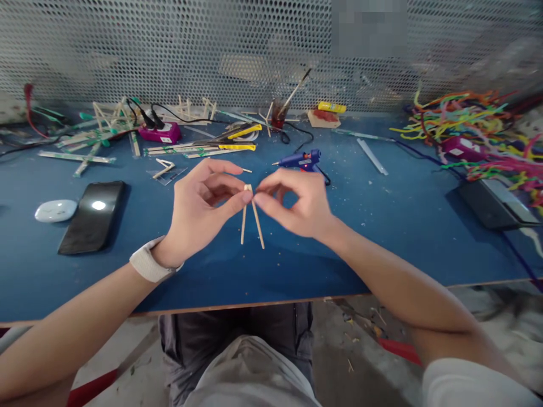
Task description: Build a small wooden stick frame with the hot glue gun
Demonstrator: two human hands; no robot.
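Between my two hands, a pair of thin wooden sticks point(258, 227) meets at the top and spreads downward in an upside-down V. My left hand point(199, 206) pinches the joined top between thumb and fingers. From the other side, my right hand point(299, 202) is closed at the same joint, its fingertips against the right stick. Just behind them lies a blue hot glue gun point(302, 160), its nozzle pointing left. A small folded wooden piece point(163, 169) rests on clear plastic, left of my left hand.
Bundled sticks point(85, 158), a purple power adapter point(160, 133) and yellow cutters point(244, 133) lie along the back. A phone point(93, 217) and white earbud case point(56, 211) are at left. Colourful pipe cleaners point(458, 121) and a dark box point(494, 203) sit right. A glue stick point(372, 156) lies behind.
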